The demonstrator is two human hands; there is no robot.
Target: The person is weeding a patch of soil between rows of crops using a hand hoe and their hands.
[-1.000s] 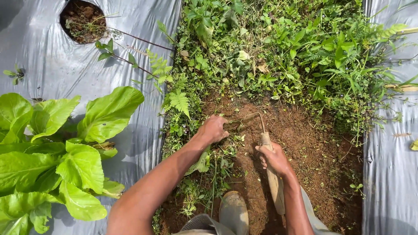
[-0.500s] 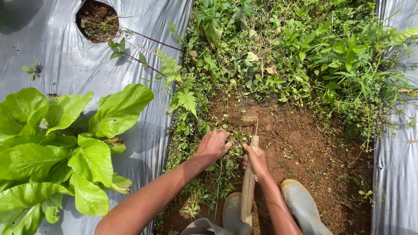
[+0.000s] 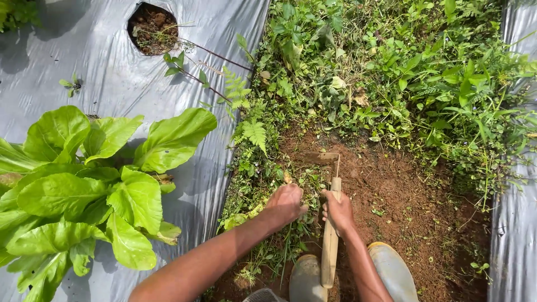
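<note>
My right hand [image 3: 338, 211] grips the wooden handle of a small hoe [image 3: 330, 235], whose flat metal blade [image 3: 321, 158] rests on bare brown soil [image 3: 403, 207]. My left hand [image 3: 285, 204] is closed on a bunch of cut weeds [image 3: 291, 235] just left of the handle, at the edge of the cleared patch. Both forearms reach in from the bottom of the view. My two rubber boots [image 3: 305, 279] stand on the soil below the hands.
Silver plastic mulch [image 3: 112, 72] covers the bed on the left, with a leafy green plant [image 3: 84, 184] and a planting hole [image 3: 152, 29]. Dense weeds [image 3: 403, 72] fill the furrow ahead. More plastic sheet [image 3: 517, 223] lies on the right.
The view has shifted down and right. My left hand has pulled back toward me with weeds in it, and the hoe has drawn closer between my boots.
</note>
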